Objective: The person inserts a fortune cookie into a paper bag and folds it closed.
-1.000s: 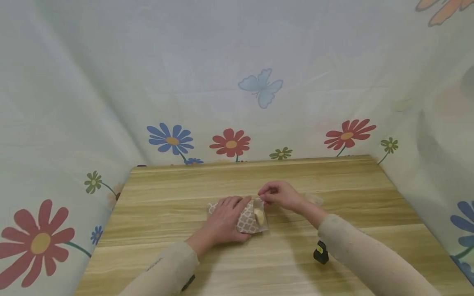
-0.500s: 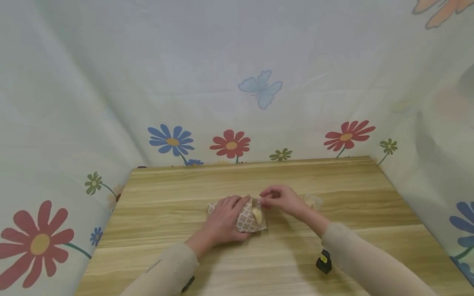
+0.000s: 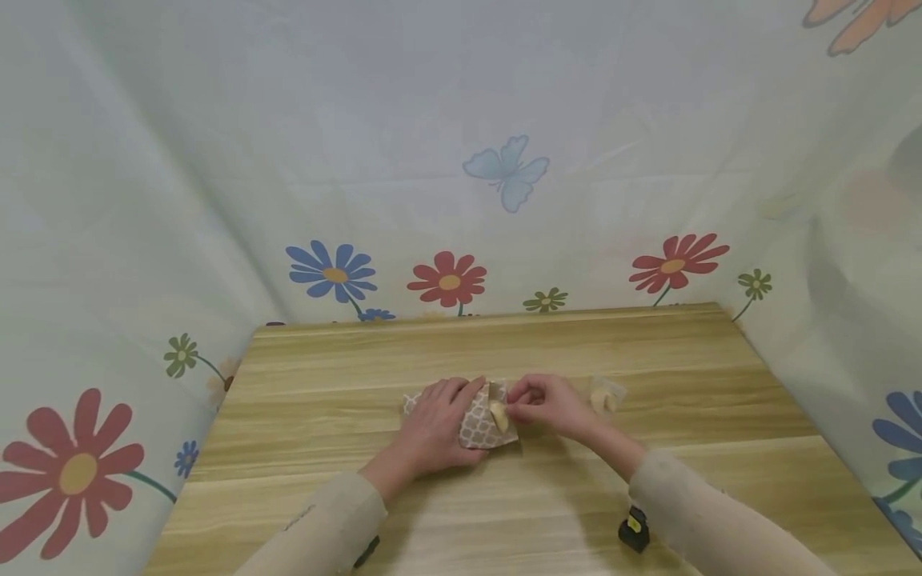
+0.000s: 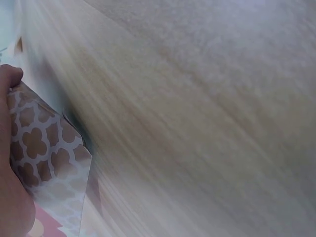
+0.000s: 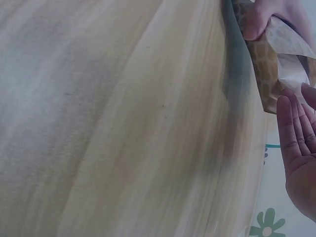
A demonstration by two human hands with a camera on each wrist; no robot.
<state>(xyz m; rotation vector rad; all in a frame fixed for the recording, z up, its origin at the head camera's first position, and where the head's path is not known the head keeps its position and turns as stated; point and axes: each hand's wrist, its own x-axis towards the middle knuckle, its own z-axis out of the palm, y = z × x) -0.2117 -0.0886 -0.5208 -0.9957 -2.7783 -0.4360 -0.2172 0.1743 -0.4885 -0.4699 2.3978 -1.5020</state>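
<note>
A tan paper bag [image 3: 479, 424] with a white lattice pattern lies on the table, its mouth facing right. My left hand [image 3: 439, 424] grips it from above, fingers over the far side and thumb at the near side. At the bag's mouth a pale yellow, curved piece [image 3: 499, 416] pokes out; in the right wrist view a whitish wrapping shows there. My right hand [image 3: 547, 404] has thumb and index finger together at this piece, pinching its edge. The left wrist view shows the bag's patterned side [image 4: 44, 148] beside the left hand. The bag's inside is mostly hidden.
Right of the bag, behind the right wrist, lies a clear wrapper [image 3: 607, 394] with a pale piece in it. A black device [image 3: 634, 528] hangs under the right sleeve. The wood-grain table [image 3: 346, 360] ends at a flowered cloth wall [image 3: 389, 200].
My right fingertips have moved slightly nearer to me, from the bag's far corner to the pale piece. The clear wrapper at right shows more now. My left hand keeps its grip on the bag.
</note>
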